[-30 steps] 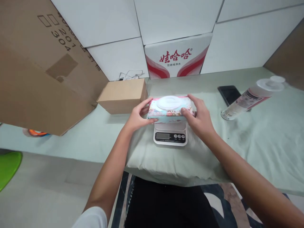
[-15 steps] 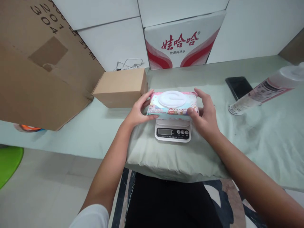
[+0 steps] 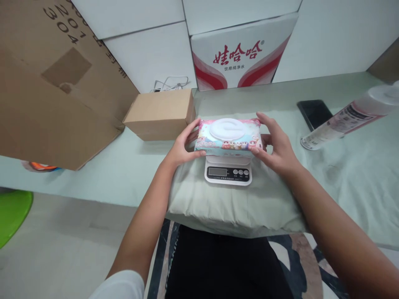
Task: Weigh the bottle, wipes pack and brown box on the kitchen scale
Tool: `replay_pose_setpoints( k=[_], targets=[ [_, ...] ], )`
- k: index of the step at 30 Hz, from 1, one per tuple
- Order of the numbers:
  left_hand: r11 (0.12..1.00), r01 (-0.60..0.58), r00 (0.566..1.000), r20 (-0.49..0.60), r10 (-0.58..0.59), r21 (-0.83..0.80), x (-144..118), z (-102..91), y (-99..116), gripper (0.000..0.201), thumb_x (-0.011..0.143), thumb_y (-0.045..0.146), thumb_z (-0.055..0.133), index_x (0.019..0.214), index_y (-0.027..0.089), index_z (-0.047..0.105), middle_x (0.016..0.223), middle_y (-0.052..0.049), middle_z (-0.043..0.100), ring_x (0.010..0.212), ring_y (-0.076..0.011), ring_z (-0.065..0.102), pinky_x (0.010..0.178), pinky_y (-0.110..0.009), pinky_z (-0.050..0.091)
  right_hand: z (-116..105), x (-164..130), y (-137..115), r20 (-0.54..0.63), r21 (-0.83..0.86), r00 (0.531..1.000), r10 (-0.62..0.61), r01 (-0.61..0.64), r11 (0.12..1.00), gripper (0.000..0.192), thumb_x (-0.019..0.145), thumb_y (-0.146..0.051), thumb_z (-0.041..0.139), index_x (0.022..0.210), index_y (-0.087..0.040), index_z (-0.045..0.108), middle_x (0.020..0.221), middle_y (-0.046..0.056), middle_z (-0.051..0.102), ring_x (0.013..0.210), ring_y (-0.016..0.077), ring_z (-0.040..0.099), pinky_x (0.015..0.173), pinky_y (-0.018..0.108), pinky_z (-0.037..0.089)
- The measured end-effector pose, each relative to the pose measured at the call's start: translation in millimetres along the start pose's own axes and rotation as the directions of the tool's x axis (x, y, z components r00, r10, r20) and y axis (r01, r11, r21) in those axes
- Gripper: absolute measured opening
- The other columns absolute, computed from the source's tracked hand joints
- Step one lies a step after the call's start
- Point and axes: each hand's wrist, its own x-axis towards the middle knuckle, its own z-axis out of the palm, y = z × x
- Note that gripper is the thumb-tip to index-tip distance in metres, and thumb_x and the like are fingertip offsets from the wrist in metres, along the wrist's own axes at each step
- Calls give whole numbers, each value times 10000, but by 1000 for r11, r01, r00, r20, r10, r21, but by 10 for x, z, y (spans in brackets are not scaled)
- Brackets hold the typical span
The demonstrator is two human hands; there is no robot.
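Head view: a wet-wipes pack [image 3: 228, 137] is held at both ends, flat, lid up, resting on or just above a small white scale [image 3: 228, 171] near the front edge of the bed-like surface [image 3: 343, 174] w/ pale green sheet. Left hand [image 3: 182, 147] is cupped on the pack's left end, thumb under the front edge; right hand [image 3: 279, 145] has fingers spread along the right end. Vs. 1 s ago, the right thumb has been drawn off the pack's front face and the grip looks looser, so the pack is judged as just set down, weight passing to the scale; display is unreadable. Cardboard box [image 3: 160, 114] sits by the back-left, phone [image 3: 314, 113] and lying bottle [image 3: 346, 120] to the right, well apart.
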Motion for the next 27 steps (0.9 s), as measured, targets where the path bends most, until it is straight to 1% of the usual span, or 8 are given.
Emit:
replay_pose_setpoints(
  k=[4,7,13,16,19,23,25,27],
  targets=[
    [1000,17,1000,6,-17,-16,2,6,-5,1341,653,877,822,1738,287,300,1750,-217,396,1569,-454,476,1234,-571,492,-18,18,63,38,42,999,-10,8,999,1137,657,-830,854,1625,-363,481,1418,116,602,971,303,726,763,474,638],
    [999,25,1000,-3,-25,-27,3,8,-13,1350,639,875,833,1735,285,308,1750,-221,394,1572,-459,469,1239,-577,484,-21,30,100,53,48,998,-32,30,998,1187,601,-817,897,1618,-371,479,1424,111,593,957,291,728,753,451,635],
    [1000,21,1000,3,-21,-20,15,16,-8,1358,635,904,808,1738,295,299,1746,-213,403,1565,-455,479,1237,-572,488,-3,44,134,60,42,997,-48,45,998,1208,588,-788,920,1623,-363,466,1456,110,575,919,256,719,718,421,635],
    [1000,14,1000,-15,-15,-24,34,38,-7,1373,617,902,821,1735,290,309,1736,-218,416,1563,-462,478,1241,-575,481,8,46,126,62,44,997,-38,36,998,1196,592,-776,922,1616,-355,470,1481,116,570,961,271,716,713,424,646],
    [1000,-5,1000,-21,5,-5,53,61,-18,1365,630,907,808,1734,280,306,1730,-220,423,1574,-463,461,1253,-572,466,15,40,110,62,52,998,-7,4,999,1208,578,-781,926,1615,-371,462,1511,119,559,990,294,719,656,418,636],
    [999,-45,999,-29,45,-3,64,69,-43,1333,653,892,809,1729,277,320,1725,-217,430,1584,-465,443,1266,-579,445,20,29,100,88,51,996,23,-28,998,1226,605,-787,910,1649,-394,400,1540,121,548,940,286,734,584,389,602],
    [999,-49,998,-32,48,-8,68,67,-49,1334,645,885,820,1727,281,327,1723,-215,433,1586,-468,438,1266,-583,444,27,29,102,100,54,995,28,-34,998,1234,619,-790,903,1661,-391,377,1544,126,550,927,280,743,592,385,608],
    [999,-37,999,-31,37,0,76,66,-46,1352,628,897,819,1728,286,324,1722,-213,434,1584,-467,442,1264,-579,448,37,33,106,104,60,994,25,-31,998,1240,627,-797,896,1669,-383,367,1562,130,538,950,287,756,635,397,632]
  ],
)
